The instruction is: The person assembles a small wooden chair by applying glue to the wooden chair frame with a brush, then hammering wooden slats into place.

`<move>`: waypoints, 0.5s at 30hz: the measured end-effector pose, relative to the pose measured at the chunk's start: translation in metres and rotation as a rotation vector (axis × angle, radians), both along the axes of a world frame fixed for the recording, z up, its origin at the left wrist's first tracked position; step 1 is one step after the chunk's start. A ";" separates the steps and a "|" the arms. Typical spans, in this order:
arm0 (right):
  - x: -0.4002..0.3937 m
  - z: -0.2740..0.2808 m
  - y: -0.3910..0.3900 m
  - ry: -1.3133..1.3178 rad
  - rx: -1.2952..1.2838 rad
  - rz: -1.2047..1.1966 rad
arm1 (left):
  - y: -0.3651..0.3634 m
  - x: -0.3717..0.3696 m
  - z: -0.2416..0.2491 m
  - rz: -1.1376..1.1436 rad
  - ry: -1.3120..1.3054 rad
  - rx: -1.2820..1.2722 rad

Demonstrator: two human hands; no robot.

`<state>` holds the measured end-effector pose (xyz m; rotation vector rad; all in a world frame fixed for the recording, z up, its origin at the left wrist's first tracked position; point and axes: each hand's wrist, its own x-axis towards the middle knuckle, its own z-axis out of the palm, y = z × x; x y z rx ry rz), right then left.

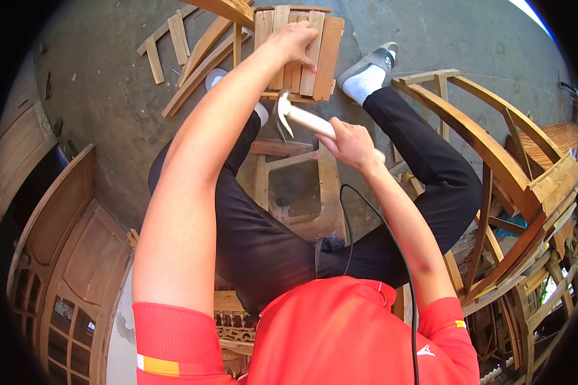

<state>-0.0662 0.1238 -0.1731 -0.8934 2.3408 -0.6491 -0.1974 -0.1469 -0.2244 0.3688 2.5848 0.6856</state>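
My right hand point(352, 144) is wrapped round the pale handle of a claw hammer point(309, 122). The hammer's metal head is at the left, just below a small panel of wooden slats point(331, 48), and looks slightly blurred. Up at that panel, my left hand point(295, 45) grips one wooden slat point(310, 78), its thumb on the right side and some fingers hidden from view. Several slats lie side by side there on crosspieces point(295, 98). A curved wooden piece point(228, 9) meets the panel's top left.
Between my legs on the floor stands a worn wooden frame point(327, 186). To the right is a large curved wooden frame point(488, 131). Loose wood strips point(178, 38) lie at upper left. Wooden door panels point(87, 263) lean at lower left. A black cable point(410, 276) hangs over my front.
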 end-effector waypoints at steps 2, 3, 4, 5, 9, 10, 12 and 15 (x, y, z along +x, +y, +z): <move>-0.004 0.005 -0.008 0.044 -0.129 0.012 | 0.000 0.001 0.003 -0.003 -0.020 -0.010; -0.006 0.004 -0.009 0.042 -0.176 0.032 | 0.000 0.000 0.004 -0.004 -0.031 -0.015; -0.006 0.004 -0.009 0.034 -0.222 0.053 | 0.000 -0.001 0.004 -0.004 -0.041 -0.037; -0.004 0.004 -0.009 0.023 -0.266 0.073 | 0.001 -0.002 0.004 -0.004 -0.055 -0.056; -0.003 0.000 -0.011 0.016 0.103 -0.090 | 0.006 -0.001 0.002 0.008 -0.066 -0.066; -0.006 -0.001 -0.007 0.039 -0.005 -0.084 | 0.006 -0.003 0.003 0.009 -0.056 -0.062; -0.011 0.000 0.005 0.074 -0.224 -0.061 | 0.006 0.001 0.002 0.020 -0.049 -0.058; -0.014 0.007 0.014 0.030 -0.180 -0.019 | 0.006 0.001 -0.001 0.003 -0.036 -0.067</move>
